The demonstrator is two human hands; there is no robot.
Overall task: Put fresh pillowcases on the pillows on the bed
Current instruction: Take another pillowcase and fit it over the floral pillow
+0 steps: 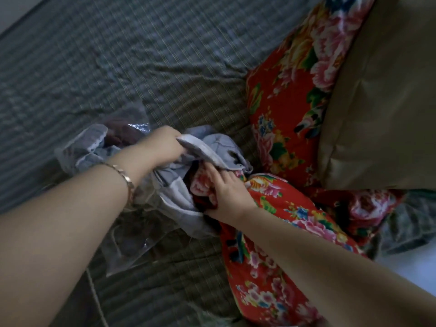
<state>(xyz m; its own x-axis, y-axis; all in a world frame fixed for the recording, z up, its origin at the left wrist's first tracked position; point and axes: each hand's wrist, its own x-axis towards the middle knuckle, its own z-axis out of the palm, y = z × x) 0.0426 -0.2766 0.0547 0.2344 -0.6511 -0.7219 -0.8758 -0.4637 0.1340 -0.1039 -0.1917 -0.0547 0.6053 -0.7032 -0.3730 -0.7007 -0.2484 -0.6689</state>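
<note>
A red floral pillow (278,234) lies on the bed at lower centre-right. My right hand (226,194) grips its end and holds it in the mouth of a grey-blue pillowcase (212,147). My left hand (165,145), a bracelet on its wrist, grips the pillowcase's white-edged rim and holds the opening up. The rest of the pillowcase is bunched under my left forearm. A second red floral pillow (290,95) leans at the upper right.
A tan pillow (382,95) stands at the right, over the floral one. A clear plastic bag (127,239) lies under my left arm. The grey striped bedsheet (118,55) stretches to the upper left. Pale floor (410,265) shows at the right edge.
</note>
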